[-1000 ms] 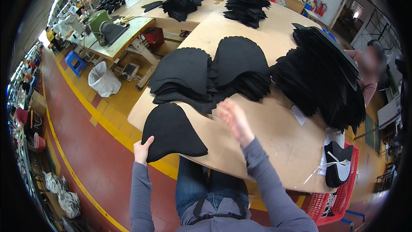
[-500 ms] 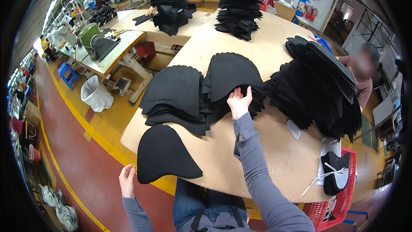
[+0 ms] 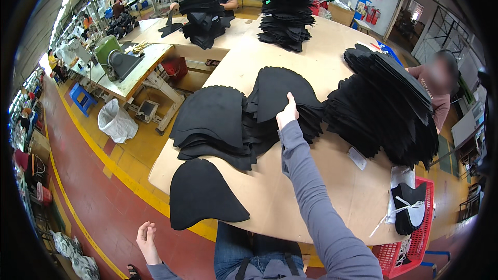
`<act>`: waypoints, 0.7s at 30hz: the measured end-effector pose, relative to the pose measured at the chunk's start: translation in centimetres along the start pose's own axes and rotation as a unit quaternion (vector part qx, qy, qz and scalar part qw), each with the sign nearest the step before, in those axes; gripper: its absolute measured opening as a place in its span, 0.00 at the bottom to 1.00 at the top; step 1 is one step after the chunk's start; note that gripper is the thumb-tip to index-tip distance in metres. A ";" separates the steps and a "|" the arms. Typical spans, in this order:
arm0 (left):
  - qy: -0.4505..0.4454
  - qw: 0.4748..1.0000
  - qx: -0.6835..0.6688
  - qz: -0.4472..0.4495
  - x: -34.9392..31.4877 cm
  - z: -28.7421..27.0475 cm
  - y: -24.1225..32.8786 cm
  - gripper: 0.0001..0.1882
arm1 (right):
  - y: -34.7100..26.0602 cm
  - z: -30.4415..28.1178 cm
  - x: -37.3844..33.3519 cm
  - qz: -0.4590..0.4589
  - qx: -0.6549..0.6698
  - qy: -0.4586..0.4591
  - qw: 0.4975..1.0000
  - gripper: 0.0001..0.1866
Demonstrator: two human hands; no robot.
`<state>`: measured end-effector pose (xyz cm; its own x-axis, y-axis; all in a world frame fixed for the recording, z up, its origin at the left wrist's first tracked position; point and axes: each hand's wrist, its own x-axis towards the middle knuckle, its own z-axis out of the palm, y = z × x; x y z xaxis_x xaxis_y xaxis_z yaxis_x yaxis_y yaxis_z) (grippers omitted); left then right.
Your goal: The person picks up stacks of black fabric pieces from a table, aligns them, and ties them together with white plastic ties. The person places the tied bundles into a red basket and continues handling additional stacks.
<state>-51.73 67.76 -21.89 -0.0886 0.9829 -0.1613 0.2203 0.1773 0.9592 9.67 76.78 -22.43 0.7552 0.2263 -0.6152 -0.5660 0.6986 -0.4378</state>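
My right hand (image 3: 288, 113) reaches over the table to the near edge of a stack of curved black panels (image 3: 282, 89) with scalloped far edges. The thumb lies on top of the upper panel and the other fingers are out of sight, closed at its edge. A similar black stack (image 3: 207, 114) sits just to the left. A single black panel (image 3: 205, 194) lies at the table's near left corner, partly overhanging the edge. Below and left of it, my left hand (image 3: 147, 241) hangs in the air, empty, with loosely curled fingers apart.
A tall leaning black stack (image 3: 384, 109) stands at right, another (image 3: 289, 10) at the far side. A red basket (image 3: 425, 218) sits by the near right edge. Co-workers are behind the far-left stack (image 3: 202, 18) and at right. A sewing machine (image 3: 111, 57) stands left.
My right thumb has swung from beside the panel's edge to on top of it, and the fingers have gone out of sight. My left hand has dropped lower, away from the single panel.
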 end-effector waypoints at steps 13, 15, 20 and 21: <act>-0.438 0.873 -0.200 -0.078 -8.4 17.0 7.7 0.25 | -8.7 -19.9 -11.3 0.175 -0.117 -0.233 0.949 0.23; -0.484 0.863 -0.141 -0.024 -9.1 20.7 7.6 0.47 | -9.4 -25.3 -14.3 0.189 -0.062 -0.220 0.955 0.23; -0.559 0.795 -0.236 0.020 -12.7 28.1 6.8 0.66 | -12.1 -35.0 -18.8 0.121 -0.125 -0.277 0.945 0.40; -0.564 0.796 -0.219 0.031 -13.3 28.0 6.6 0.65 | -12.8 -35.4 -18.7 0.111 -0.131 -0.313 0.934 0.40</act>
<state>-21.90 57.19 -19.95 0.8919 0.4517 0.0205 -0.1909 0.3350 0.9227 -8.90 39.57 -28.58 0.6094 0.7552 -0.2417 -0.7308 0.4166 -0.5407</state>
